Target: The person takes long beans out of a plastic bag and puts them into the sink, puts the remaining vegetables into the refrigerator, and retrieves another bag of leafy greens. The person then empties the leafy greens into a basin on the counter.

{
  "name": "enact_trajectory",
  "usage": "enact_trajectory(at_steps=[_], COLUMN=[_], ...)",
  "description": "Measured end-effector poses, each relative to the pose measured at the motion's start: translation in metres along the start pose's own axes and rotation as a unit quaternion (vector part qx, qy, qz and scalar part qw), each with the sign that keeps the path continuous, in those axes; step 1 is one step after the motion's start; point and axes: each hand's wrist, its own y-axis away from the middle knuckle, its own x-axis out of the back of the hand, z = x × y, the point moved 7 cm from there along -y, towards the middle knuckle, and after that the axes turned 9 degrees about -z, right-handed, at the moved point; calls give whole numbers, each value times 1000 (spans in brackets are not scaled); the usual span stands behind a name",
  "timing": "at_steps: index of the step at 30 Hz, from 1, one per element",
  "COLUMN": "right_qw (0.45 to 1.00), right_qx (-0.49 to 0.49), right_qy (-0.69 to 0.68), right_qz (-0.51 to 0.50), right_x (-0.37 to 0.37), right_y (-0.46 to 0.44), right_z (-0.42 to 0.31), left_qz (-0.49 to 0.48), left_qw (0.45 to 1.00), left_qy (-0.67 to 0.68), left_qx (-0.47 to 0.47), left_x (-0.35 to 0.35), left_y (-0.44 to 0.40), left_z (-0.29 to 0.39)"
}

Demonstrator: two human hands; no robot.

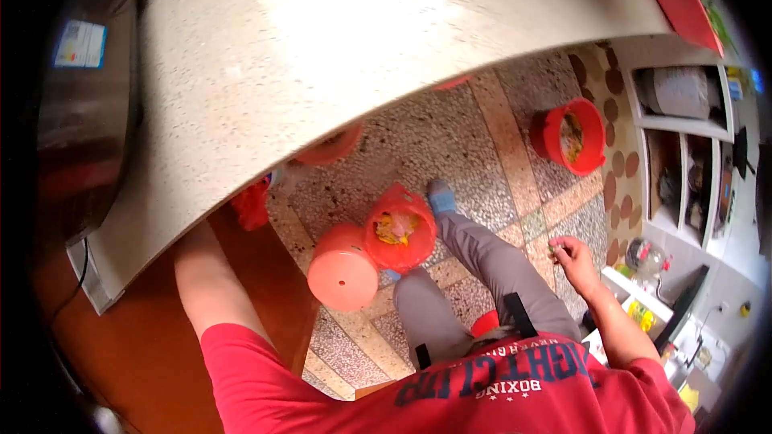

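My right hand (572, 261) is held out over the speckled floor at the right, its thumb and fingers pinched on something small, too tiny to make out, with a bit of green. My left forearm reaches under the edge of the pale speckled counter (217, 72), which hides my left hand. Between my feet and the counter stands a red bin (410, 253) with yellow and whitish scraps inside. Touching it on the left is an upturned pink bucket or stool (344, 277) with a small hole in it.
Another red bin (593, 133) with scraps stands at the right. A brown wooden surface (265, 297) lies under my left arm. A dark appliance (88, 128) stands on the counter's left. White shelves (683, 123) and a large clear bottle (646, 257) are at the far right.
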Motion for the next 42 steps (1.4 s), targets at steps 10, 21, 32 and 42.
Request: enact_trajectory(at_steps=[10, 21, 32, 42], right_qw=[999, 943, 905, 918], right_qx=[49, 145, 229, 205], right_qy=[4, -284, -257, -136], right_qz=[1, 101, 251, 311], right_x=[4, 61, 224, 371], right_y=[31, 103, 128, -13], right_z=[-11, -17, 19, 51], left_qz=[-31, -395, -503, -496], left_qw=[992, 914, 856, 858], left_qy=[-117, 21, -106, -32], left_qx=[-46, -93, 59, 129], left_x=[-3, 27, 143, 76], left_y=[23, 311, 540, 694], left_z=[30, 60, 36, 148])
